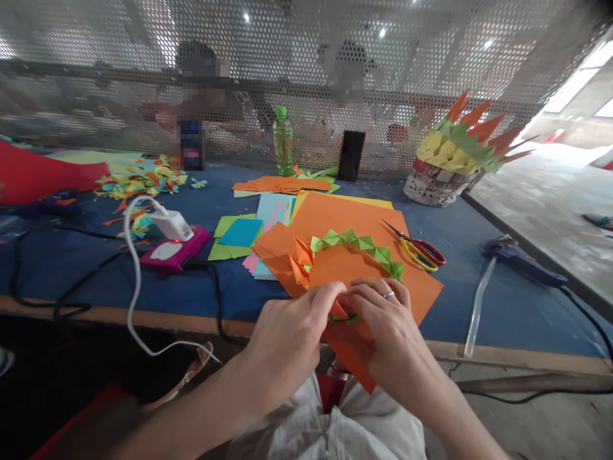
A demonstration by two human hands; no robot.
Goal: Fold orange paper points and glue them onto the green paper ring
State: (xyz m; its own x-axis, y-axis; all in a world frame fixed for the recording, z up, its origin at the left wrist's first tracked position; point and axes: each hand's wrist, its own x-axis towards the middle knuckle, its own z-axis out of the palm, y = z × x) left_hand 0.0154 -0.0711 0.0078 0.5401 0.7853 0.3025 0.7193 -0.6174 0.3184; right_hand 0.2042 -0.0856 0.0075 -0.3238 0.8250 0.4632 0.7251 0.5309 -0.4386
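Note:
A ring of folded green and orange paper points (352, 240) lies on a large orange sheet (316, 214) at the table's front edge. My left hand (299, 319) pinches the ring's near side, around an orange folded piece (339, 310). Close beside it, my right hand (383, 313), with a ring on one finger, is closed on the same near side. The fingers hide part of the ring there. Red-and-yellow handled scissors (421, 251) rest on the orange sheet to the right, blades pointing away to the left.
A blue glue gun (527, 260) with a glue stick lies right. Left are a magenta power strip (177, 251) with a white charger and cables, and paper scraps (143, 179). A green bottle (283, 144), phone (351, 155) and paper basket (443, 160) stand along the perforated screen.

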